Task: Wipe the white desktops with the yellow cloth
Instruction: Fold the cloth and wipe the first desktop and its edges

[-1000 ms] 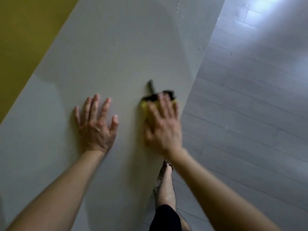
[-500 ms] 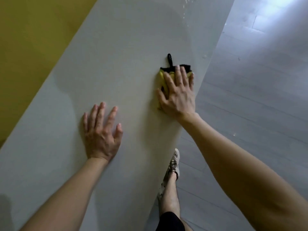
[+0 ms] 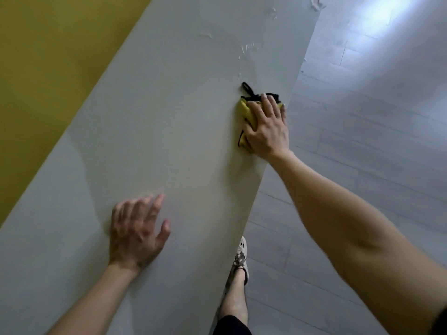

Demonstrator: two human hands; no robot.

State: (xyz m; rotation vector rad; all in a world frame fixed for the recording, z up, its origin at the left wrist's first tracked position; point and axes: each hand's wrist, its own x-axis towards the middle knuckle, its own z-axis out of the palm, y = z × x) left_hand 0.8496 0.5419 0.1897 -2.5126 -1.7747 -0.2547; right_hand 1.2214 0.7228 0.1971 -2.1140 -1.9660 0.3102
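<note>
Head view: desktop (image 3: 157, 117), white and long, ran from the near left to the far right, with a yellow wall (image 3: 48, 68) along its left side and a pale plank floor (image 3: 362, 141) along its right. The yellow cloth (image 3: 244, 112), folded and edged in black, lay on the desktop close to its right edge, about midway along the visible length. A black loop (image 3: 247, 88) at the cloth's corner pointed toward the far end. The right hand (image 3: 266, 131) lay flat on the cloth with its fingers straight and close together, pressing it down on the surface and covering most of it. The left hand (image 3: 135, 235) was nearer and further left, well apart from the cloth, with fingers loosely spread and holding nothing. It was blurred, so whether the palm touched the desktop could not be told. A shoe (image 3: 240, 259) showed on the floor beside the desktop's right edge.

Progress, as a judgement: the stretch of desktop on the near side of the cloth looked even and unmarked, which suggested it was already wiped. Beyond the cloth, wet smears and drops (image 3: 246, 48) lay scattered toward the far end, so that part appeared to be left to do. The task named several desktops; only this one was in view, and the condition of any other could not be told.
</note>
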